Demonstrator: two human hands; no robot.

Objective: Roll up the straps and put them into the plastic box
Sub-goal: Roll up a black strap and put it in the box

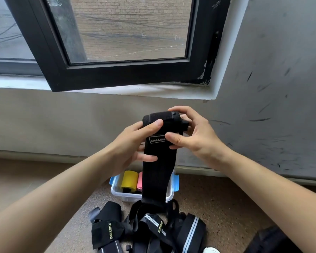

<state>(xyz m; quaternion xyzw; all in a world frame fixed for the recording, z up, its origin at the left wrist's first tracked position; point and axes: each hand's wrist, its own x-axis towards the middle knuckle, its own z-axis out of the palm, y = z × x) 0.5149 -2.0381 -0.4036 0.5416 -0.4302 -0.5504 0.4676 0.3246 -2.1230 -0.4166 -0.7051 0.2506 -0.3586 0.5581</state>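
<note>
Both hands hold a wide black strap [156, 172] up in front of the wall, its top end partly rolled into a thick coil. My left hand [135, 143] grips the coil from the left, thumb across its front. My right hand [192, 132] pinches the right end of the coil, fingers curled over its top. The loose tail hangs down over a clear plastic box [117, 193] with blue latches on the floor. Inside the box lie a yellow roll [129, 180] and a pink roll [140, 181].
A pile of unrolled black straps [150, 229] with grey stripes and yellow lettering lies on the brown floor in front of the box. An open black window sash [117, 75] juts out above the sill. A grey scuffed wall stands to the right.
</note>
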